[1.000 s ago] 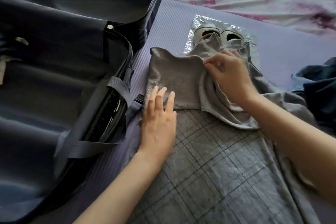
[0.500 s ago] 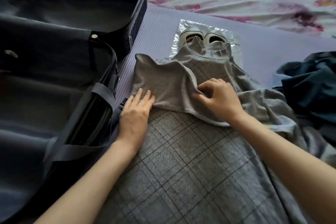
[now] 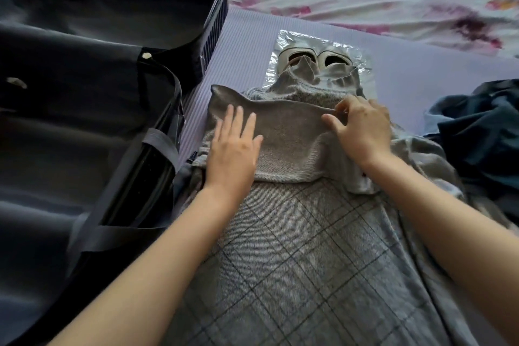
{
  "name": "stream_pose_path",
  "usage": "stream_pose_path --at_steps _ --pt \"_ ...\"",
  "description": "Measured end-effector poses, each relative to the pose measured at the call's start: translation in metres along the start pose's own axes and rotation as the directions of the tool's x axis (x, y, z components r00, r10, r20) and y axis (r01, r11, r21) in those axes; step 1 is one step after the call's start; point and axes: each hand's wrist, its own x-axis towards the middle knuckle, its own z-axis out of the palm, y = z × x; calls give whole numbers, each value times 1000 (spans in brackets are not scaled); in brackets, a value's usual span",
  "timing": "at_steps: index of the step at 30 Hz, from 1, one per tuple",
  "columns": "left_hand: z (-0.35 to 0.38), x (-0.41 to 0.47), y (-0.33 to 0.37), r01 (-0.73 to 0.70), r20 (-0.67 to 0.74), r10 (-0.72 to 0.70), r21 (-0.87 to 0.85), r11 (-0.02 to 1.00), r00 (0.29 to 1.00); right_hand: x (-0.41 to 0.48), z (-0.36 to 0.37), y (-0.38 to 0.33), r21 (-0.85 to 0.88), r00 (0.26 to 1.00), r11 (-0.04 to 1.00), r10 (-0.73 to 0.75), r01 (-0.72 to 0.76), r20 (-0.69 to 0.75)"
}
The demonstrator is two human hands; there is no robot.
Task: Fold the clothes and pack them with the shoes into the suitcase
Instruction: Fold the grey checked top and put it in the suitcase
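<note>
Two shoes (image 3: 332, 58), seemingly inside clear bag (image 3: 358, 64); suitcase (image 3: 84, 121) open; left grip (image 3: 231, 149) spread flat on garment (image 3: 289, 135), right grip (image 3: 362, 129) pinching fold

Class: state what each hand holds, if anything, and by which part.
The right hand pinches the grey garment at the top edge of its folded-over flap. The left hand lies flat on that flap, holding nothing.

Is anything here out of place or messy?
The far end of the grey garment drapes over the pale shoes and their clear plastic bag, partly hiding them. At the right, a dark blue garment lies crumpled.
</note>
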Motion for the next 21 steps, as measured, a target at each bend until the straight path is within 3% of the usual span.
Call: stream_pose_path --at_steps 3,6,13,16,21 --pt "16 34 -1 -14 150 8 38 999 989 -3 3 6 49 999 998 44 -43 -25" --pt "34 49 -24 49 258 -73 98 994 963 0 3 11 109 996 990 87 -84 -29" --pt "40 50 -53 187 164 -221 201 962 961 -2 -13 41 365 987 917 150 -161 58" --pt "35 46 -40 165 100 -195 253 953 976 -10 -32 69 261 994 961 75 -93 78" --pt "33 21 18 -62 42 62 1 998 997 -23 -51 95 5 965 999 -46 46 258"
